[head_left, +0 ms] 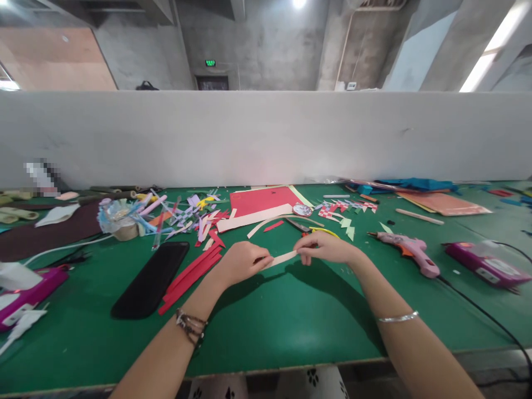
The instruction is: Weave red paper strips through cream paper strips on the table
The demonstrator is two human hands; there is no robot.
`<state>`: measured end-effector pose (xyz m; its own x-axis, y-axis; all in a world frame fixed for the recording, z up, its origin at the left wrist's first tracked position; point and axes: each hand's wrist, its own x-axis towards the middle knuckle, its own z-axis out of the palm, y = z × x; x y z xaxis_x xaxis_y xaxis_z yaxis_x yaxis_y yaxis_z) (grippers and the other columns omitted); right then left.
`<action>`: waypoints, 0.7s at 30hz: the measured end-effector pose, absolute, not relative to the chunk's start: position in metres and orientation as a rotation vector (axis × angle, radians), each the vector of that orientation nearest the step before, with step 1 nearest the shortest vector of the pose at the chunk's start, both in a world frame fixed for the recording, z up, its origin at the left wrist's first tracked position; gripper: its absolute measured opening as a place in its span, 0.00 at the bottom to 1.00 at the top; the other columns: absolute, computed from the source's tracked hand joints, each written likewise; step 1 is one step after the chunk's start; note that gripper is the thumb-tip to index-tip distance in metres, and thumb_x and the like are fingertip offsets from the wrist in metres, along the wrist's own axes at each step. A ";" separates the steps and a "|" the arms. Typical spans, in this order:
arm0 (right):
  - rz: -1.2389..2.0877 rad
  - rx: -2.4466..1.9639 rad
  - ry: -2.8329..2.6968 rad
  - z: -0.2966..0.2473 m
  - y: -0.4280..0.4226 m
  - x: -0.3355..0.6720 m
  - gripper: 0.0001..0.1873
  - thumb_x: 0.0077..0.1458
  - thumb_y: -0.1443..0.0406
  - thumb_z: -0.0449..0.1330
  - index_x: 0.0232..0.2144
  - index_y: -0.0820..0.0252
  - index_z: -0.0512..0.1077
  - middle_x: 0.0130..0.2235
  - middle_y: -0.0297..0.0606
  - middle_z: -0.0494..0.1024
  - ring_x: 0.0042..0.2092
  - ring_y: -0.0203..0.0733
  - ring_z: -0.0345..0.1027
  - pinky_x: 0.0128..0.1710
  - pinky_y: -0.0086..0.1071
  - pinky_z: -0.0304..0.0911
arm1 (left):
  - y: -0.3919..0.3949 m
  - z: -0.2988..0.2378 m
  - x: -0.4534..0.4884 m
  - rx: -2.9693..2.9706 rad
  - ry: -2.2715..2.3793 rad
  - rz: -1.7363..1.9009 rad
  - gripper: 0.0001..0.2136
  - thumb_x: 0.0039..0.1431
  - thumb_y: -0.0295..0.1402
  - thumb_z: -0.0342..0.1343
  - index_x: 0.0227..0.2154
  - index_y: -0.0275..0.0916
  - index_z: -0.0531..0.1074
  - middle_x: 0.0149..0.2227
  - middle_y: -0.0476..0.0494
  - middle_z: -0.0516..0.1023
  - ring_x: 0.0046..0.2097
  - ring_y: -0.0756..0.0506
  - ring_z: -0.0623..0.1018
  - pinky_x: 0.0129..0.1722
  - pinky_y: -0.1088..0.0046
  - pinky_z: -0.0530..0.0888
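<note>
Both hands hold one short cream paper strip point(283, 258) just above the green table point(270, 327). My left hand point(243, 262) pinches the strip's left end with fingers closed. My right hand point(326, 247) pinches its right end, fingers closed too. Scissors with yellow handles point(303, 226) lie just behind my right hand. Several red paper strips point(189, 275) lie to the left of my left hand, beside a black flat case point(152, 279).
A pink glue gun point(409, 252) with a black cord lies to the right, near a magenta box point(486, 263). Red card point(266, 199), cut paper scraps point(195, 216) and a tape roll point(302, 210) lie behind. A white partition wall point(266, 138) bounds the table's far edge.
</note>
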<state>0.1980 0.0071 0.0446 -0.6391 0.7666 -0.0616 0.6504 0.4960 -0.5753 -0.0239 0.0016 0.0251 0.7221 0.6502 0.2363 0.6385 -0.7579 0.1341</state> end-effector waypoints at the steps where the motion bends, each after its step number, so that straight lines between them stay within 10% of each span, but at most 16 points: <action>1: 0.630 -1.266 -2.583 0.044 0.007 0.196 0.13 0.53 0.65 0.47 0.26 0.62 0.70 0.25 0.37 0.73 0.28 0.36 0.67 0.33 0.33 0.60 | 0.001 0.024 -0.024 2.854 1.111 0.423 0.16 0.59 0.36 0.40 0.22 0.39 0.70 0.22 0.50 0.73 0.26 0.51 0.71 0.25 0.77 0.58; 7: -0.062 -1.231 -2.569 0.036 -0.006 0.162 0.11 0.52 0.68 0.47 0.29 0.58 0.69 0.31 0.35 0.74 0.35 0.37 0.66 0.48 0.42 0.46 | 0.000 0.026 -0.019 2.828 1.248 0.464 0.15 0.59 0.37 0.41 0.23 0.38 0.69 0.22 0.49 0.72 0.26 0.50 0.70 0.23 0.77 0.55; 21: -0.100 -1.297 -2.530 0.032 -0.007 0.148 0.06 0.43 0.69 0.50 0.19 0.59 0.66 0.20 0.34 0.71 0.22 0.34 0.60 0.23 0.27 0.43 | 0.000 0.027 -0.019 2.589 1.121 0.524 0.14 0.57 0.36 0.41 0.23 0.38 0.68 0.20 0.52 0.69 0.23 0.52 0.67 0.23 0.79 0.58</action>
<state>0.1477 -0.0067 0.0320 -0.5497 0.7828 0.2916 0.8034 0.5910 -0.0723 -0.0189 0.0003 0.0274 0.6348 0.7412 0.2183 0.6431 -0.6634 0.3824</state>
